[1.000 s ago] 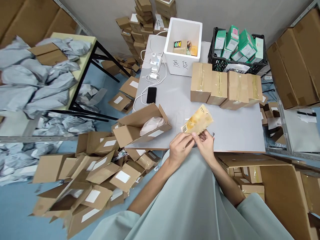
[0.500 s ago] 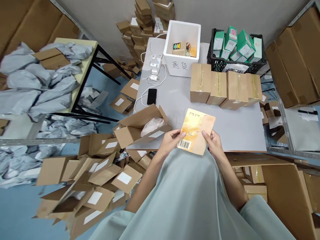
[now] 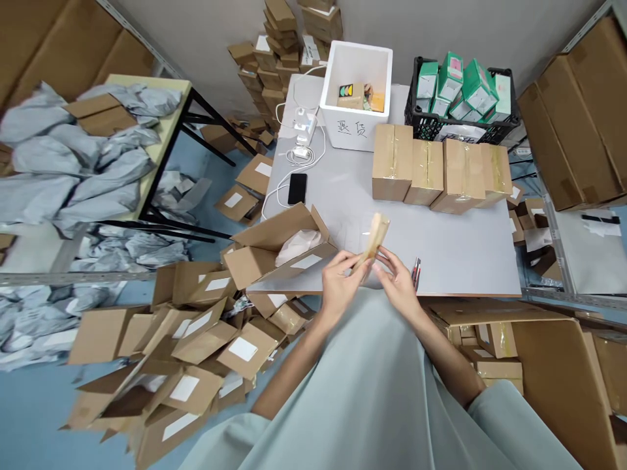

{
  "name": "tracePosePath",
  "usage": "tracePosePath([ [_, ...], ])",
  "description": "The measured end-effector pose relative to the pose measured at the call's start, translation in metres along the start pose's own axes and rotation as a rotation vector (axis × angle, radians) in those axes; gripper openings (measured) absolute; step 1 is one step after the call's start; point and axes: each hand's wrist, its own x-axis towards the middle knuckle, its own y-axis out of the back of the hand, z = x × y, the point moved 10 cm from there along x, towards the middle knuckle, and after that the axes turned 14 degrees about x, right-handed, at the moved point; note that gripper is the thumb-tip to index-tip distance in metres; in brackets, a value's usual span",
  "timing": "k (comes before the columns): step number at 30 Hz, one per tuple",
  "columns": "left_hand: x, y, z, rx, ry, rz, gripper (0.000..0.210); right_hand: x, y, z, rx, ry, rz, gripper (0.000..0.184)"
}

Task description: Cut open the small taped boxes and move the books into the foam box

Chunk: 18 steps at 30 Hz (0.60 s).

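A thin yellow book (image 3: pixel 377 235) is tilted nearly edge-on above the table's front edge, so its broad faces hardly show. My left hand (image 3: pixel 339 284) pinches its lower left side between thumb and fingers. On the lower right side, the thumb and fingertips of my right hand (image 3: pixel 398 282) close against it. Just right of that hand lies a slim red and black tool (image 3: pixel 416 273), partly hidden; its kind is unclear. To the left, an open cardboard box (image 3: pixel 252 266) holds crumpled white wrapping (image 3: pixel 298 247).
On the grey table (image 3: pixel 343 176) are a phone (image 3: pixel 297 188), cables, a white foam bin (image 3: pixel 356 130), several sealed cartons (image 3: pixel 393 163) and a black crate (image 3: pixel 460 127) of green boxes. Opened cartons (image 3: pixel 196 385) pile up at the left; a large carton (image 3: pixel 558 378) stands at right.
The book has turned from face-on, with its barcode showing, to nearly edge-on. My right hand has moved left, closer to my left hand, and the red and black tool has come into sight.
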Motion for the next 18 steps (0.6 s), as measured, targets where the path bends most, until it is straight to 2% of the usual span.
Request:
tracePosePath([
  [2,-0.009,-0.005,0.017,0.072,-0.146,0.010,0.018,-0.004,-0.014,-0.003,0.043,0.012,-0.025,0.064],
  [4,-0.018,-0.009,0.031,0.145,-0.267,0.032,0.019,-0.003,-0.016,-0.008,0.061,0.038,-0.015,0.056],
  [7,-0.024,-0.018,0.040,0.208,-0.356,-0.006,0.020,0.004,-0.008,-0.011,0.089,0.023,0.001,0.049],
  [9,-0.021,-0.019,0.037,0.228,-0.355,-0.059,0.026,0.008,0.002,-0.011,0.129,-0.021,0.015,0.050],
  [11,-0.011,-0.008,0.022,0.256,-0.260,-0.031,0.032,0.009,0.012,-0.009,0.156,-0.083,0.029,0.054],
  [13,0.001,0.010,-0.004,0.242,-0.082,0.034,0.042,0.009,0.019,-0.008,0.152,-0.143,0.032,0.059],
  [14,0.007,0.014,-0.018,0.193,0.013,0.030,0.048,0.008,0.022,-0.008,0.144,-0.165,0.030,0.061],
  [15,0.011,0.014,-0.031,0.117,0.100,-0.014,0.053,0.007,0.025,-0.009,0.137,-0.180,0.026,0.063],
  [18,0.014,-0.007,-0.057,-0.147,0.290,-0.249,0.058,0.008,0.028,-0.009,0.127,-0.203,0.002,0.063],
])
